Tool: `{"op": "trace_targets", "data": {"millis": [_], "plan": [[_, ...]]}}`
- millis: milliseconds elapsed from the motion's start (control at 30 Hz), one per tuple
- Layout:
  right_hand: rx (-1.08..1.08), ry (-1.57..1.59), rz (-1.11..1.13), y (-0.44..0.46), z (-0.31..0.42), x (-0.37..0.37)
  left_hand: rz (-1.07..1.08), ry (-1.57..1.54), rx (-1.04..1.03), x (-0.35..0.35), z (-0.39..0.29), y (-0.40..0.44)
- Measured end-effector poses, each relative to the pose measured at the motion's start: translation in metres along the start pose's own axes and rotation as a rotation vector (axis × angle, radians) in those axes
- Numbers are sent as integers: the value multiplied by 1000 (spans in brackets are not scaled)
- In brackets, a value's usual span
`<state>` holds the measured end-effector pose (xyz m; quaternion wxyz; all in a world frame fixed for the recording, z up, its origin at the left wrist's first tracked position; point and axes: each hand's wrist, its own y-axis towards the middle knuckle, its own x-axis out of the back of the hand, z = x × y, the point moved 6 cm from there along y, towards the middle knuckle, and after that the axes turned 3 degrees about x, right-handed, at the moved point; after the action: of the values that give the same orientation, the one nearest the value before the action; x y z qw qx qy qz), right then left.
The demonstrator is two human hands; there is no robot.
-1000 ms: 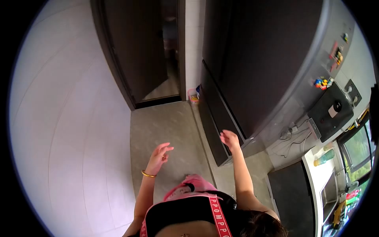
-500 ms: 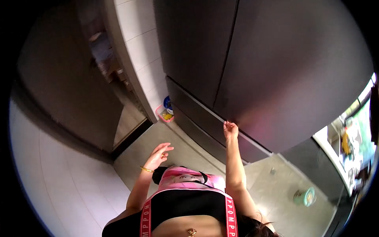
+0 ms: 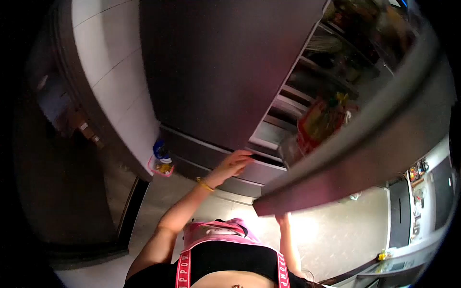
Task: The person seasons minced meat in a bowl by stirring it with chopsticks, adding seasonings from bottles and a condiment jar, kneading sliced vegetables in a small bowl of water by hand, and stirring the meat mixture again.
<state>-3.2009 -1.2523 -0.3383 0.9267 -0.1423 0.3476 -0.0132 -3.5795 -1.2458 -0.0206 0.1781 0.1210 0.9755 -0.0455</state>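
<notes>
A dark refrigerator fills the upper middle of the view. Its right door stands open, swung toward me, while the left door is closed. My left hand is raised in front of the lower drawer, close to the bottom corner of the left door. Its fingers stretch toward the opening and hold nothing visible. My right hand is at the bottom edge of the open door; the door hides its fingers. Inside the opening, a red and clear bag with yellow-green contents sits near the door.
Shelves with dim packages show inside the refrigerator. A pink basket with a blue item stands on the floor by the tiled wall. A dark doorway is at left. Counters and cabinets lie at far right.
The right refrigerator door has opened toward me. My right hand moved from the door's lower edge seam to behind the swung door. My left hand rose and moved right, toward the refrigerator.
</notes>
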Motion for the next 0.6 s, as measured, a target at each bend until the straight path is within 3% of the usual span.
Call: {"op": "trace_targets", "data": {"millis": [67,167,267,300,367,400,433,467,500,533,600], "plan": [[389,-1008,86,-90,69,-92,114,-3,-50,-28,-1,51],[234,21,-179,-151,92,-50,194,86,-150,-82,-33,131],[49,1076,-332,-195,85,-13,102,-37,-99,-114,-40,211],[221,974,-354,-206,101,-7,29,-5,-62,-118,-40,240],[371,938,-491,-209,98,77,-100,-104,-30,-114,-36,291],[487,761,-191,-215,102,121,-172,-85,-38,-113,-43,309],[426,824,-542,-218,115,91,-246,-74,-35,-102,-39,327],[491,1105,-351,-209,128,123,-326,-221,-68,-104,-37,340],[555,1376,-139,-199,146,145,-253,-437,-50,-114,-45,333],[559,1383,-143,-194,158,154,-281,-507,-36,-110,-39,342],[702,715,-432,-191,188,157,-408,-697,2,-109,-28,358]]}}
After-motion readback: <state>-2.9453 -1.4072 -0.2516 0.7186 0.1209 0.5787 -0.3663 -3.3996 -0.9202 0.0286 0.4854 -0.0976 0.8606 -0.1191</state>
